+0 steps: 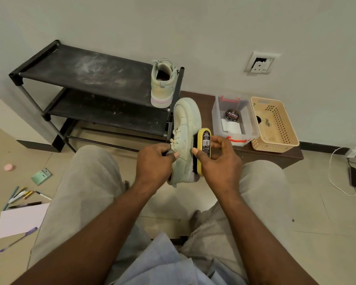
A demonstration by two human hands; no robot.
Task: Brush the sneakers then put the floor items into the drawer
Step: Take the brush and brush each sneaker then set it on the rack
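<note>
Left hand (155, 164) clamps pale-green sneaker (186, 124) at laces | right hand (221, 164) pinches yellow shoe brush (204, 148), bristles on sneaker's side (toe at 12 o'clock, beside shoe rack (80, 68)) | pens (19, 195) on floor, 9 o'clock.

A home entryway: shoe rack (95, 83), tiled floor (327, 212).

left hand (155, 161) grips a pale sneaker (185, 128); right hand (218, 161) holds the brush (203, 149) against it.

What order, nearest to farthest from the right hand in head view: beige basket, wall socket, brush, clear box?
1. brush, held in the right hand.
2. clear box, just beyond.
3. beige basket, right of it.
4. wall socket, above.
</note>
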